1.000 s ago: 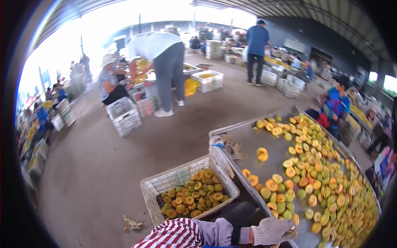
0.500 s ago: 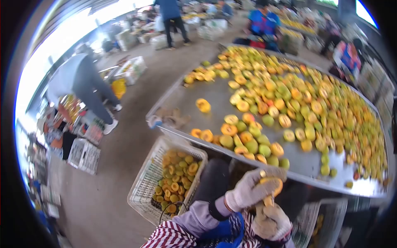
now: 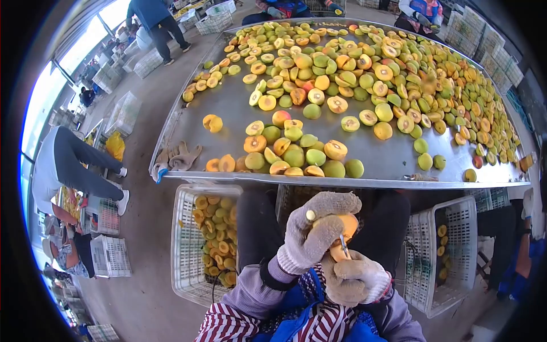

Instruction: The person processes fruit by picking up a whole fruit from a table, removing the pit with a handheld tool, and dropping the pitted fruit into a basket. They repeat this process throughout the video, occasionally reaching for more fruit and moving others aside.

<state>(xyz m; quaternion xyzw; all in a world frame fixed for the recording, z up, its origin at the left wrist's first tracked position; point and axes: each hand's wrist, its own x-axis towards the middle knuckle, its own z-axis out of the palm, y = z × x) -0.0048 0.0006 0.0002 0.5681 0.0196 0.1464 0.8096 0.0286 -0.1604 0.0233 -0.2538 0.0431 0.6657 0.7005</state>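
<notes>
In a dirty white work glove, my left hand (image 3: pixel 322 228) is closed around a yellow peach (image 3: pixel 348 226), holding it over my lap. My right hand (image 3: pixel 356 279), gloved too, grips a small knife (image 3: pixel 343 246). Its metal blade meets the underside of the peach, and most of its handle is hidden in my fingers. Just beyond my hands is the front edge of a metal table (image 3: pixel 228 154), with halved peaches (image 3: pixel 336 149) piled near that edge and a much larger heap behind.
A white crate (image 3: pixel 183 251) of peach halves stands left of my legs. Another crate (image 3: pixel 421 256) with some halves is on the right. A pair of gloves (image 3: pixel 183 157) lies on the table's left corner. A person (image 3: pixel 74 154) bends over crates at left; others sit across the table.
My view has swung to the right and down, so the table appears farther left and higher. Both hands still hold the peach and knife together over my lap.
</notes>
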